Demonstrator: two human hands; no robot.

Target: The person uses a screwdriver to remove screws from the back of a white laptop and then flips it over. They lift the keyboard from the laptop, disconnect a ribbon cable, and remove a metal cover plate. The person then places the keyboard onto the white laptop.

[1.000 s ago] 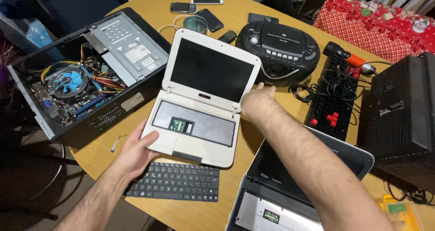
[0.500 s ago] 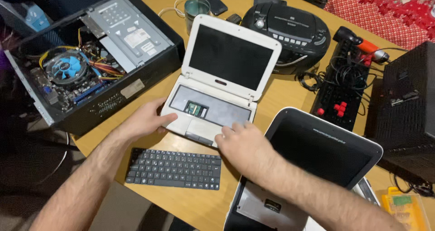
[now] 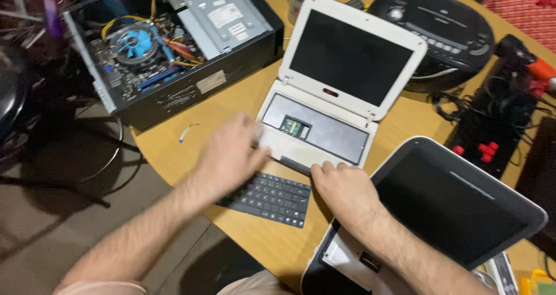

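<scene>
Right now my left hand [image 3: 231, 153] lies blurred and loosely spread on the front left corner of the small white laptop [image 3: 324, 112] at centre frame, gripping nothing, while my right hand [image 3: 341, 185] presses curled fingertips on its front edge. Careless tugging could, I judge, knock the loose black keyboard [image 3: 272, 199] off the table [image 3: 174, 150].

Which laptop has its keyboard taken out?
The small white laptop between both hands: its bare grey tray shows, and the black keyboard lies loose on the table. The other laptop is larger, dark-screened, at the right.
</scene>
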